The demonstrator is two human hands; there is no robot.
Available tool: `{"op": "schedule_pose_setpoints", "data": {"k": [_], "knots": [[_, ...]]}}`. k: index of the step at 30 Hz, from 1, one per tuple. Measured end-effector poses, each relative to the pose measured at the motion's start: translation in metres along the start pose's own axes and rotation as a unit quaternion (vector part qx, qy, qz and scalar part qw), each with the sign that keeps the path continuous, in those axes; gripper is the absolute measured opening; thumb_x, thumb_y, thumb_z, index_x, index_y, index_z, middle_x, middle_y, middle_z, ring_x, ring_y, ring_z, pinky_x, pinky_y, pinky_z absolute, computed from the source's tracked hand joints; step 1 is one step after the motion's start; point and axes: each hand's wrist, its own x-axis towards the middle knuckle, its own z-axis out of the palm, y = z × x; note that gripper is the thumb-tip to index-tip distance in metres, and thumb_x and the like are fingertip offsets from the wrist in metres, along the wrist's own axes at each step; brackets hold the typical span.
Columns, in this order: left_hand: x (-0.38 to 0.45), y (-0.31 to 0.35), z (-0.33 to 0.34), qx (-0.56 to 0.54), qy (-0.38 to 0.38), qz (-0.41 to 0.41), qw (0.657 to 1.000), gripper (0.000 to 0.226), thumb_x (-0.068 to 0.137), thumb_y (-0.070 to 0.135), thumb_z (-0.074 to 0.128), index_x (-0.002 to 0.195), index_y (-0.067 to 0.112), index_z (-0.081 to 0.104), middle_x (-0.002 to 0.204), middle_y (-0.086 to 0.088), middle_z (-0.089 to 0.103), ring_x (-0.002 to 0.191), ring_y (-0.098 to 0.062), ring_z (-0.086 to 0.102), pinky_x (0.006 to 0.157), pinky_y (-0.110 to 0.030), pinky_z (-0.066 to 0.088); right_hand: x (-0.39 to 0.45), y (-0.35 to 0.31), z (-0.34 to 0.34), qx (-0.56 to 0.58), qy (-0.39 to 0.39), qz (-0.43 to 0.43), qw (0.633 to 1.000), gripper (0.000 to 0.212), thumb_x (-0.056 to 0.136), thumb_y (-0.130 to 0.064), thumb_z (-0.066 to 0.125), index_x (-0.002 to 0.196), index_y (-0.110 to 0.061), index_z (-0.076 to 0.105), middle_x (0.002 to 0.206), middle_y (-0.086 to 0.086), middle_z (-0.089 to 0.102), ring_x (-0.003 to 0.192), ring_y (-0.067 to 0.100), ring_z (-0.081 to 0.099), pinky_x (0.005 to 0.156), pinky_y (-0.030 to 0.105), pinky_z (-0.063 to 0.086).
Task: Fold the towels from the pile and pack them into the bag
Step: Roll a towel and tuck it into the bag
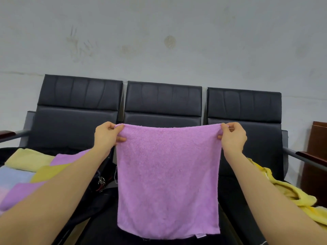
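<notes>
Both hands hold a purple towel [168,181] up before a row of black seats [162,103]: the left hand [106,135] and right hand [232,136] each pinch a top corner, the cloth hanging flat between them. Yellow towels [290,195] lie below the right hand.
</notes>
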Motion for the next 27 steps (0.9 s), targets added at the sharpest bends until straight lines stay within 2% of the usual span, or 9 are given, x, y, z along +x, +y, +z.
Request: {"op": "schedule_pose_setpoints", "data": {"k": [3,6,10,13,17,19,22,25,27], "knots": [[0.009,-0.024,0.016,0.002,0.003,-0.016,1.000,0.018,0.090,0.022,0.066,0.081,0.008,0.058,0.083,-0.006,0.065,0.053,-0.016,0.067,0.056,-0.032,0.053,0.005,0.021,0.012,-0.004,-0.015,0.001,1.000,0.007,0.098,-0.020,0.052,0.097,-0.014,0.056,0.088,0.011,0.065,0.071,0.021,0.063,0.079,0.037,0.052],[0.022,-0.048,0.037,-0.027,0.003,-0.038,0.999,0.021,0.090,0.020,0.065,0.074,0.014,0.053,0.085,-0.011,0.063,0.062,-0.020,0.068,0.048,-0.024,0.046,0.012,0.042,0.029,0.010,-0.029,0.014,0.999,0.005,0.098,-0.017,0.049,0.096,-0.013,0.052,0.088,0.005,0.060,0.084,0.024,0.064,0.074,0.030,0.051],[0.045,-0.056,0.068,-0.112,-0.007,-0.066,0.991,0.016,0.091,0.013,0.063,0.077,0.009,0.057,0.096,-0.017,0.064,0.083,-0.027,0.069,0.068,-0.027,0.056,0.029,0.057,0.051,0.021,-0.052,0.016,0.998,0.005,0.100,-0.019,0.043,0.098,-0.018,0.048,0.090,-0.002,0.055,0.093,0.021,0.056,0.083,0.036,0.048],[0.057,-0.047,0.084,-0.164,0.017,-0.035,0.986,0.013,0.093,0.011,0.059,0.080,0.010,0.057,0.092,-0.011,0.064,0.089,-0.023,0.067,0.082,-0.028,0.056,0.041,0.052,0.061,0.057,-0.048,-0.017,0.997,0.007,0.102,-0.020,0.039,0.102,-0.017,0.045,0.088,-0.008,0.048,0.089,0.013,0.048,0.074,0.022,0.041],[0.053,-0.049,0.094,-0.141,0.049,0.049,0.988,0.014,0.099,0.020,0.045,0.087,0.020,0.051,0.095,-0.005,0.060,0.091,-0.017,0.060,0.089,-0.035,0.051,0.040,0.055,0.062,0.121,-0.035,-0.024,0.992,0.008,0.104,-0.023,0.034,0.104,-0.018,0.040,0.117,-0.009,0.050,0.106,0.009,0.050,0.089,0.023,0.040],[0.042,-0.062,0.095,-0.115,0.050,0.063,0.990,0.011,0.101,0.023,0.040,0.094,0.020,0.047,0.095,-0.001,0.058,0.094,-0.018,0.058,0.088,-0.036,0.049,0.032,0.064,0.059,0.129,-0.035,-0.012,0.991,0.008,0.105,-0.023,0.033,0.105,-0.018,0.039,0.121,-0.007,0.049,0.107,0.007,0.052,0.088,0.020,0.041],[0.017,-0.084,0.090,-0.078,0.063,0.058,0.993,0.009,0.102,0.025,0.038,0.100,0.019,0.045,0.089,0.006,0.055,0.092,-0.017,0.055,0.085,-0.033,0.047,0.012,0.079,0.051,0.106,-0.037,-0.003,0.994,0.006,0.104,-0.022,0.034,0.105,-0.018,0.039,0.109,-0.005,0.054,0.093,0.000,0.053,0.077,0.016,0.042],[-0.010,-0.104,0.081,-0.031,0.055,0.042,0.997,0.008,0.102,0.021,0.038,0.102,0.016,0.044,0.095,0.000,0.054,0.092,-0.015,0.051,0.081,-0.028,0.041,-0.009,0.096,0.044,0.044,-0.029,0.016,0.999,0.004,0.104,-0.023,0.035,0.103,-0.021,0.039,0.089,-0.008,0.052,0.087,0.009,0.055,0.078,0.028,0.043],[-0.025,-0.116,0.073,0.001,0.047,0.042,0.998,0.008,0.102,0.021,0.040,0.101,0.016,0.046,0.097,-0.004,0.055,0.091,-0.016,0.052,0.080,-0.030,0.041,-0.022,0.106,0.039,0.002,-0.022,0.028,0.999,0.004,0.103,-0.025,0.036,0.102,-0.024,0.039,0.084,-0.011,0.050,0.093,0.018,0.055,0.084,0.036,0.044]]}}
